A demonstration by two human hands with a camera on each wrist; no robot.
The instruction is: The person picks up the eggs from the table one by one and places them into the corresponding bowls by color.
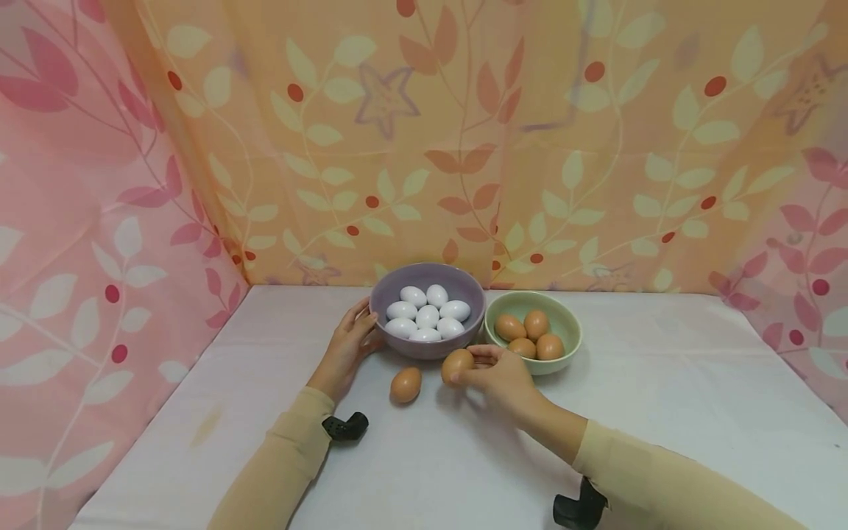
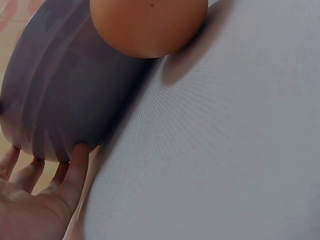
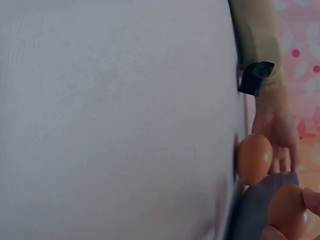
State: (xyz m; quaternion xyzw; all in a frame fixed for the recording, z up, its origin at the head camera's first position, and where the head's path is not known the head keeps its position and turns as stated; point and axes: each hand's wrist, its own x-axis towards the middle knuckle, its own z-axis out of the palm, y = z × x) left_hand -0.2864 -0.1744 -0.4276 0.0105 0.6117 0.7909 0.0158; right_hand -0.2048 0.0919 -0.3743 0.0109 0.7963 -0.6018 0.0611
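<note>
A brown egg [image 1: 457, 367] is pinched between the thumb and fingers of my right hand [image 1: 506, 383], in front of the two bowls. The same egg [image 3: 289, 212] shows at the lower right of the right wrist view. My left hand [image 1: 347, 346] rests its fingertips against the left side of a purple bowl [image 1: 429, 352] holding several white eggs [image 1: 427, 316]. In the left wrist view, the fingers [image 2: 76, 167] touch the bowl's outer wall. Another brown egg [image 1: 405, 385] lies on the table between the hands.
A light green bowl [image 1: 571, 324] with several brown eggs [image 1: 536, 324] stands right beside the purple bowl. White cloth covers the table [image 1: 662, 368]. Patterned curtains [image 1: 464, 147] hang behind and at both sides.
</note>
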